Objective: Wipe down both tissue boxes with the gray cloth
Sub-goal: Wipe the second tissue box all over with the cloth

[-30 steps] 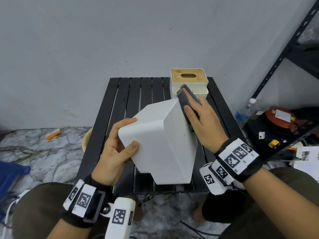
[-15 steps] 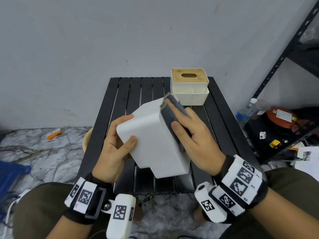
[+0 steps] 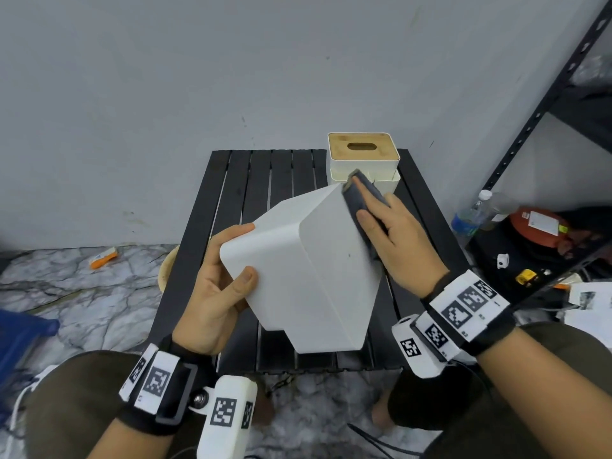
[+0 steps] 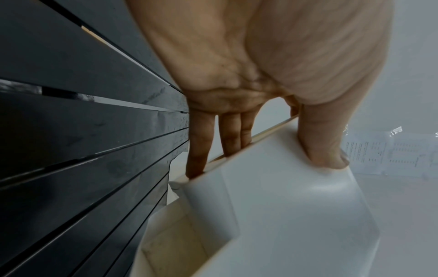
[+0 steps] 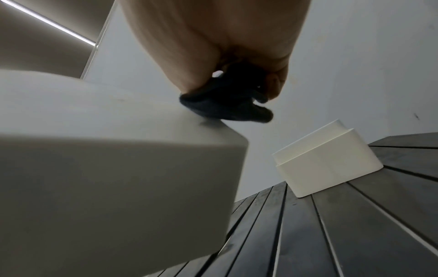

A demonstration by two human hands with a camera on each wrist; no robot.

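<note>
My left hand [image 3: 231, 260] grips a plain white tissue box [image 3: 314, 276], tilted and lifted above the black slatted table [image 3: 251, 180]. In the left wrist view, the thumb of the left hand [image 4: 260, 150] lies on the box [image 4: 284, 206] and the fingers reach under it. My right hand [image 3: 364, 207] holds the gray cloth [image 3: 351, 200] against the box's far right edge. The right wrist view shows the cloth [image 5: 225, 106] bunched under my right hand [image 5: 237, 84] on the box [image 5: 94, 150]. A second white box with a wooden slotted lid [image 3: 362, 154] stands at the table's far right corner [image 5: 327, 161].
A grey wall runs behind the table. A black metal shelf rack [image 3: 546, 104] stands at the right, with a water bottle [image 3: 470, 217] and clutter below it. An orange object [image 3: 104, 258] lies on the marble floor at the left.
My right hand slid the cloth nearer and leftward along the box half a second ago, then back out to the far right corner. The left hand keeps its grip; the box shifted slightly.
</note>
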